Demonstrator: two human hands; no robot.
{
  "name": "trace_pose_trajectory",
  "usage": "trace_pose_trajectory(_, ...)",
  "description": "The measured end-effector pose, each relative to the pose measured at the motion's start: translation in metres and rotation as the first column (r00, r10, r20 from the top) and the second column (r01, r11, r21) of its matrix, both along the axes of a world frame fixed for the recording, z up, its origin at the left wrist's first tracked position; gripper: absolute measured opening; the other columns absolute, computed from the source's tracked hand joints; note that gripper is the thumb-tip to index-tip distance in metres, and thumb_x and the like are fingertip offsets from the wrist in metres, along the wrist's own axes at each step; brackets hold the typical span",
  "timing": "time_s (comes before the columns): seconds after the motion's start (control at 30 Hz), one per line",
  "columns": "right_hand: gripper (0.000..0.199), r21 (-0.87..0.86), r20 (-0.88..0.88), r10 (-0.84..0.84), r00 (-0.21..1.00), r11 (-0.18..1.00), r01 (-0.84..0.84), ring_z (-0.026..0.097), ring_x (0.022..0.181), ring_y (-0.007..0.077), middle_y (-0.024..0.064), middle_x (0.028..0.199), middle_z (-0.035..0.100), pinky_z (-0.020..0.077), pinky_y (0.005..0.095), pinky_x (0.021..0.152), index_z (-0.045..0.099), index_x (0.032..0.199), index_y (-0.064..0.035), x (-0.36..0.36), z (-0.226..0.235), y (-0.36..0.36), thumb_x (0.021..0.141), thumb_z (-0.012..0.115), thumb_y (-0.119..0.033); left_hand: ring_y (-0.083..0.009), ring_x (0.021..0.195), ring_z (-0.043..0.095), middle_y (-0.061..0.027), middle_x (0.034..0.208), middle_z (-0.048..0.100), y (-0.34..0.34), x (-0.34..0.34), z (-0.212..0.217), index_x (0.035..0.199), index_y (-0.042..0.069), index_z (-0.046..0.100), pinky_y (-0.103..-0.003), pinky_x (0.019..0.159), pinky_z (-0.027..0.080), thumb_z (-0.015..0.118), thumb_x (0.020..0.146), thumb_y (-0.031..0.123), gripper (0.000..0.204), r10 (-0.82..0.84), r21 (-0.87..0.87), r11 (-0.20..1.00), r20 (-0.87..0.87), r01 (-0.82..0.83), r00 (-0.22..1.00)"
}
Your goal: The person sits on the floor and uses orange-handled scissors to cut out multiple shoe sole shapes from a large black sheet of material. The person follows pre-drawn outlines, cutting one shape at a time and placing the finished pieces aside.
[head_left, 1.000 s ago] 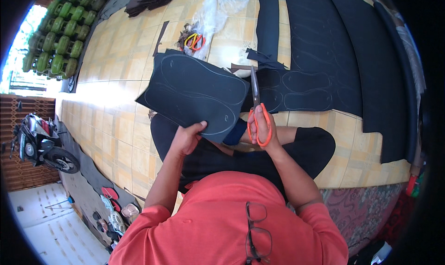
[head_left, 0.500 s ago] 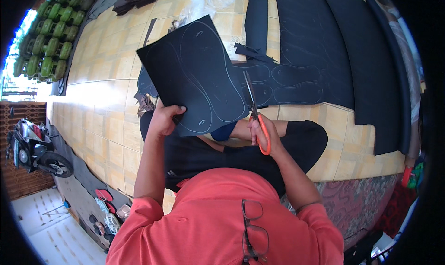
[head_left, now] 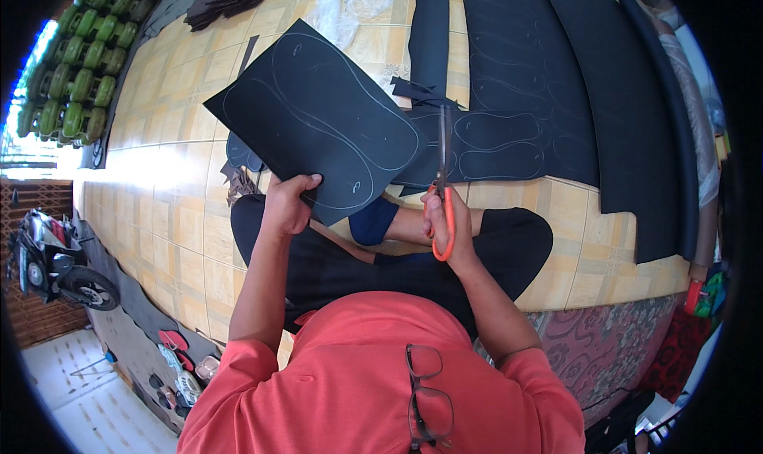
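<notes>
My left hand [head_left: 289, 203] grips the lower edge of a black sheet [head_left: 326, 120], thumb on top. Pale sole-shaped outlines are drawn on the sheet, which is held up at a tilt over my crossed legs. To its right, my right hand [head_left: 450, 225] is closed round the orange handles of a pair of scissors [head_left: 444, 148]. Their blades point away from me, look closed, and stand apart from the sheet's right corner. Beyond the blades lies a larger black sheet [head_left: 509, 162] with more sole outlines.
Black off-cuts [head_left: 417, 91] lie past the scissors, and brown scraps [head_left: 237, 182] at the left. Long black material [head_left: 636, 136] covers the right side of the tiled floor [head_left: 179, 176]. A dark stack [head_left: 226, 0] and clear plastic [head_left: 354, 5] are at the back. Shoes [head_left: 187, 382] stand lower left.
The black sheet has turned counterclockwise in my left hand, its top corner swinging left. The scissors have come upright and now stand farther from the sheet's edge.
</notes>
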State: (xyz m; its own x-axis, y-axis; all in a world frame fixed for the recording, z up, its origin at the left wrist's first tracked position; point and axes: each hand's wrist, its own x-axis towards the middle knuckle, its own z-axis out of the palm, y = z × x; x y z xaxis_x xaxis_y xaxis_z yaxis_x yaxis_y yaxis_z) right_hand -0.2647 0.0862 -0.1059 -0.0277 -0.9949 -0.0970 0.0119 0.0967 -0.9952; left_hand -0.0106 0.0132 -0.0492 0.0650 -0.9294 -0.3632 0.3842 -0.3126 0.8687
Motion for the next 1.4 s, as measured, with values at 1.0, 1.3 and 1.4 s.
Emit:
trace_pose_trajectory(1.0, 0.031, -0.047, -0.086, 0.014, 0.996, 0.999, -0.018, 0.055, 0.069, 0.0152, 0.0091, 0.076, 0.054, 0.0458, 0.029, 0.065, 0.052, 0.1, 0.0019, 0.011, 0.009, -0.005, 0.098, 0.05, -0.029, -0.0267, 0.099, 0.062, -0.0123, 0.109, 0.063, 0.0, -0.008, 0.006, 0.119, -0.003, 0.054, -0.037, 0.09, 0.05, 0.056, 0.074, -0.011, 0.046, -0.004, -0.066, 0.998, 0.052, 0.007, 0.999)
trace_pose_trajectory(1.3, 0.039, -0.142, -0.175, -0.016, 0.984, 0.99, -0.01, 0.06, 0.073, 0.0269, 0.0152, 0.078, 0.059, 0.0479, 0.0374, 0.069, 0.051, 0.1, 0.0042, 0.007, 0.006, -0.01, 0.095, 0.053, -0.035, -0.0267, 0.099, 0.063, -0.0129, 0.108, 0.063, 0.007, -0.015, 0.009, 0.119, -0.003, 0.055, -0.038, 0.089, 0.051, 0.054, 0.074, -0.012, 0.046, -0.033, -0.047, 0.998, 0.011, 0.034, 0.999)
trace_pose_trajectory(1.4, 0.039, -0.129, -0.141, 0.008, 0.99, 0.991, -0.026, 0.06, 0.067, 0.0245, 0.0131, 0.072, 0.058, 0.0483, 0.0361, 0.063, 0.052, 0.097, 0.0028, 0.005, 0.006, -0.008, 0.096, 0.05, -0.036, -0.0272, 0.098, 0.063, -0.0133, 0.108, 0.063, 0.006, -0.013, 0.008, 0.118, -0.003, 0.055, -0.039, 0.088, 0.051, 0.054, 0.074, -0.012, 0.045, -0.036, -0.045, 0.998, -0.004, 0.036, 0.999)
